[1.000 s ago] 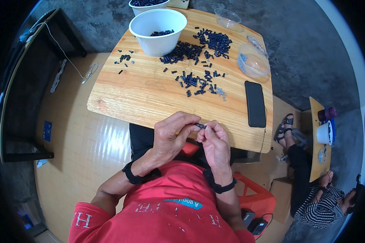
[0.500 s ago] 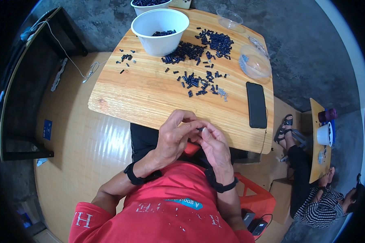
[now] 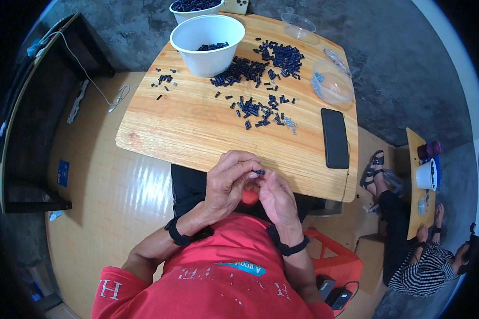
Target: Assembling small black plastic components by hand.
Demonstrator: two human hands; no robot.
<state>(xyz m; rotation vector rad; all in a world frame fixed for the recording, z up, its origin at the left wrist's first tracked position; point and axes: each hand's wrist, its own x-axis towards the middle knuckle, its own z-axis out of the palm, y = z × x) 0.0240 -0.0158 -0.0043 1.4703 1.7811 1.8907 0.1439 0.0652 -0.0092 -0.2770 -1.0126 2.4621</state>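
Just past the table's near edge my hands meet over my lap. Between the closed thumb and forefinger of my left hand [image 3: 224,183] is a small dark plastic part [image 3: 258,172]. Right up against it, my right hand [image 3: 278,196] has its fingers curled together; whatever they pinch is hidden. Ahead of the hands, loose dark parts [image 3: 250,108] lie scattered on the wooden table [image 3: 186,125], with a little heap of tiny clear pieces [image 3: 289,123] beside them. Bigger piles of the same dark parts [image 3: 287,58] spread farther back.
A white tub [image 3: 210,58] holding dark parts stands at the back, another white tub [image 3: 197,13] behind it. Along the right are a clear bowl [image 3: 338,95] with small blue pieces, a clear container [image 3: 299,26] and a black phone [image 3: 335,138]. Another person [image 3: 420,268] sits at a side table.
My fingers have shifted around the small dark part, which now shows more at my left fingertips. My right thumb has drawn back from it slightly. The other person's hands have moved.
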